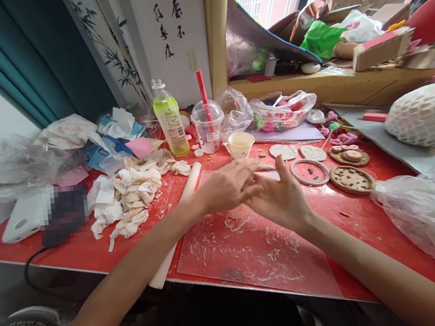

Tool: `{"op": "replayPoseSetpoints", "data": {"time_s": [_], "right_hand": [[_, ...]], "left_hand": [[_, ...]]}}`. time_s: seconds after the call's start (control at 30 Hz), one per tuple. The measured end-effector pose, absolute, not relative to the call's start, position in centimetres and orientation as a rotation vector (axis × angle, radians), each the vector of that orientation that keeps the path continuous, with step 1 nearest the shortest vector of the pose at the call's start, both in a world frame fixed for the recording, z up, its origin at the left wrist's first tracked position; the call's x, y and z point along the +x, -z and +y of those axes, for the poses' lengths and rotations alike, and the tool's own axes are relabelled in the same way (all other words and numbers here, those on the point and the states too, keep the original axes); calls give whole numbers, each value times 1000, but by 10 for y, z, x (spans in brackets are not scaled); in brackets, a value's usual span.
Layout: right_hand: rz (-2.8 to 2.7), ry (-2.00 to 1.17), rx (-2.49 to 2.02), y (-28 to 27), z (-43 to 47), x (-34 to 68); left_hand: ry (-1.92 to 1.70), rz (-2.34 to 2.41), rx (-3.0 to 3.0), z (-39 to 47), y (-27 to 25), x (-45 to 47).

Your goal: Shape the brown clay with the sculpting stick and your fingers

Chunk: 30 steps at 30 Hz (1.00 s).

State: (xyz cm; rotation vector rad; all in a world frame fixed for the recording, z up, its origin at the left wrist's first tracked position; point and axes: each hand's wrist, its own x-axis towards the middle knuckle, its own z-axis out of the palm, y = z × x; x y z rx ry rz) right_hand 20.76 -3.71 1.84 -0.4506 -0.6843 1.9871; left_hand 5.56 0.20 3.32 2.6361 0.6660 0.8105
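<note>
My left hand (227, 185) reaches in palm down, its fingers stretched over the fingers of my right hand (282, 200). The right palm faces up, with its thumb raised and its fingers extended. Where the two hands overlap, I cannot see whether anything small lies between them. Below them is a clear plastic sheet (245, 255) strewn with pale crumbs and scraps. A white rolling pin (164, 270) lies slantwise along the sheet's left side, partly behind my left forearm. Just beyond my fingers stands a paper cup (241, 142) with pale liquid in it.
Crumpled tissues (128, 194) cover the table's left part, near a green drink bottle (170, 119) and a plastic cup with a red straw (208, 128). To the right sit a ring (310, 172), a spotted clay disc (352, 180), flat pale clay pieces (312, 153) and a plastic bag (425, 209).
</note>
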Motion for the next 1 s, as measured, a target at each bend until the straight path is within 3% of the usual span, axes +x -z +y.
{"op": "replayPoseSetpoints", "data": {"time_s": [0.07, 0.17, 0.33, 0.47, 0.6, 1.0], "right_hand": [[-704, -2006, -494, -16, -40, 206], [-700, -1939, -516, -17, -38, 209], [-703, -1926, -463, -17, -30, 212], [-667, -1915, -496, -10, -26, 213], [-681, -1856, -557, -4, -21, 216], [-803, -1863, -615, 1, -19, 218]], "left_hand": [[-731, 507, 2761, -2, -31, 57], [-886, 586, 2625, -10, -33, 59], [-1133, 773, 1598, -4, -41, 61], [-878, 681, 1125, 16, -38, 53], [-688, 755, 1021, 26, -33, 47], [-928, 790, 1138, 15, -34, 51]]}}
